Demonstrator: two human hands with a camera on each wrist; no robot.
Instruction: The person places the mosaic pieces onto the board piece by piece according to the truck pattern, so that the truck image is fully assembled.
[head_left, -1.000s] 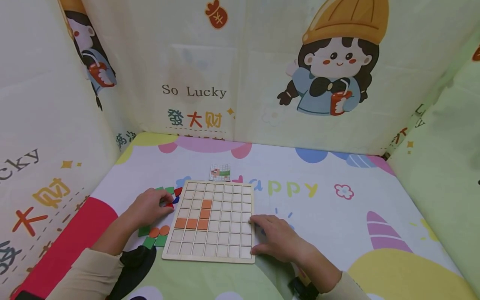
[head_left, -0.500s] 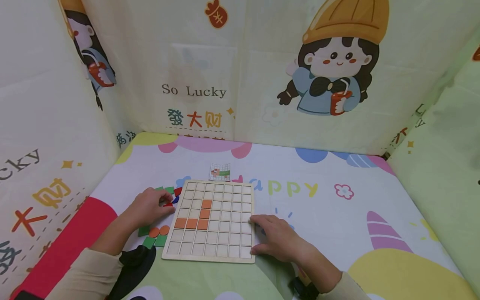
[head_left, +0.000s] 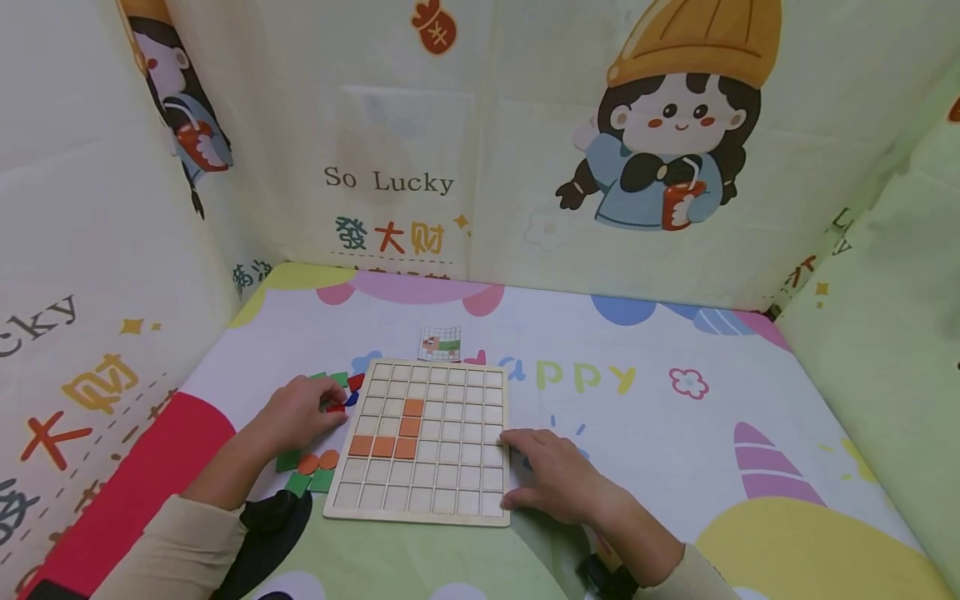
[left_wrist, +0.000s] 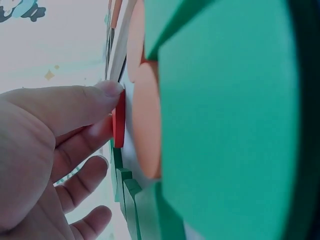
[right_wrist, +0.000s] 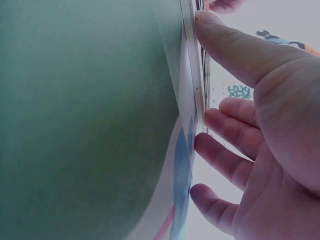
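Pinching a red piece (left_wrist: 119, 120) with the left hand (head_left: 302, 410), thumb to one side and a fingertip to the other, between nine and ten o'clock of the gridded board (head_left: 446, 452). Clamped, then, at the left grip on that piece; apart at the right. Cannot tell whether raised or touching the counter (head_left: 637, 450).

Resting the right hand (head_left: 553, 471) at the board's edge, between three and four o'clock, with thumb and fingers spread and curled round nothing; probably steadying.

Looks like picking from the loose supply, with the grid only partly filled. Already laid in: five orange squares (head_left: 383, 447), three in a row from nine o'clock inward, two more running from the inner end toward twelve. Lying just beyond the edge at twelve: a picture card (head_left: 440, 343), perhaps a pattern to follow, too small to read cell by cell.

Lying at ten o'clock: a blue piece (head_left: 352, 400) and a second red piece (head_left: 356, 382), beside green pieces (head_left: 340, 380). Between eight and nine: two orange discs (head_left: 329, 460) and some green squares (head_left: 298, 485).

Seems to call next for lifting the red piece clear of neighbours, checking against the card, and carrying toward three o'clock onto a suitable cell without nudging the orange squares.
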